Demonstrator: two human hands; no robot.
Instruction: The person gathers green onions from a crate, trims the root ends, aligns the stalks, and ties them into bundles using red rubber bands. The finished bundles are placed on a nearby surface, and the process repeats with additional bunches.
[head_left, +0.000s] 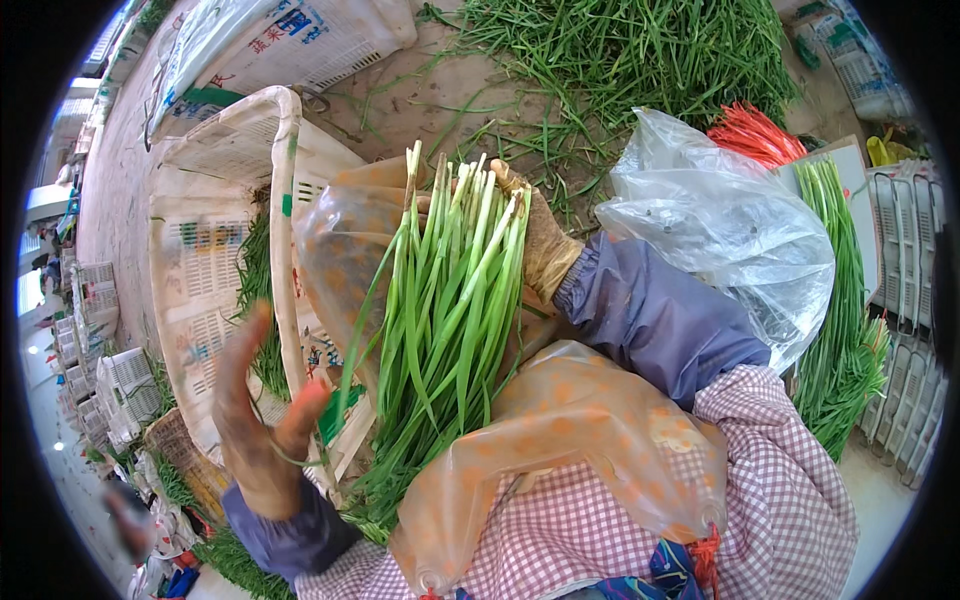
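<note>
A bunch of chive-like greens (450, 300) lies across my plastic-covered lap, its pale stem ends pointing away from me. My right hand (544, 240), in a stained glove, is closed around the bunch from the right near those ends. Raised at the left, my left hand (262, 427) has thumb and fingers apart and holds nothing firmly. A thin green leaf hangs across its thumb side. Just beyond it stands a white plastic crate (281, 225) with greens (262, 300) inside. A translucent orange-patterned plastic apron (555, 420) covers my lap.
A large heap of loose greens (637, 52) lies ahead on the floor. To the right are a clear plastic bag (720, 210), red ties (754, 135) and stacked greens (832, 300). Another white crate (300, 45) stands at upper left. More crates (904, 247) line the right edge.
</note>
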